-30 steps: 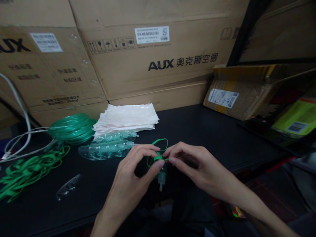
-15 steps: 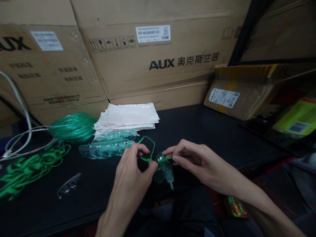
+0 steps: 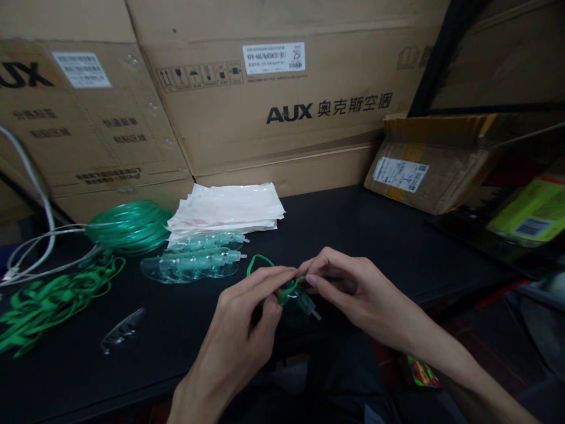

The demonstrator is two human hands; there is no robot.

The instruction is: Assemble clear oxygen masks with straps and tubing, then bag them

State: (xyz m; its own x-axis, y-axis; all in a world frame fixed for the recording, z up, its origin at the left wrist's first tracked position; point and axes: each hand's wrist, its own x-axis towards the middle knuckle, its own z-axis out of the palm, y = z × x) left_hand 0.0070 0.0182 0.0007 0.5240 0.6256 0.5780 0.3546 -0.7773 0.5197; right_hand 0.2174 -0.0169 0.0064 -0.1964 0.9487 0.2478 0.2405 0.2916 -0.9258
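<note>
Item: one clear, green-tinted oxygen mask (image 3: 295, 307) with green elastic strap (image 3: 258, 262), held off the surface by both hands above the near edge of the black counter (image 3: 366, 227). Its short connector (image 3: 314, 312) points down and to the right, and fingers hide part of the mask body. Left hand (image 3: 233, 318): closed, fingers extended across the strap and mask, exact grip partly hidden. Right hand (image 3: 357, 288): grasping, thumb and forefinger pinched at the strap where it meets the mask. Strap: forms a loop out to the left, above the left hand. Also on the counter, left of the hands: two clear masks (image 3: 194, 265), lying just in front of a stack of white sealed packets (image 3: 225, 206); one coil of green tubing (image 3: 130, 227); a loose bundle of green straps (image 3: 48, 303) at the left edge; one small clear plastic piece (image 3: 122, 331) near the front edge; one white cable (image 3: 37, 176) at the left. Along the back edge: AUX cartons (image 3: 282, 112); one taped parcel (image 3: 424, 182) toward the right corner.
</note>
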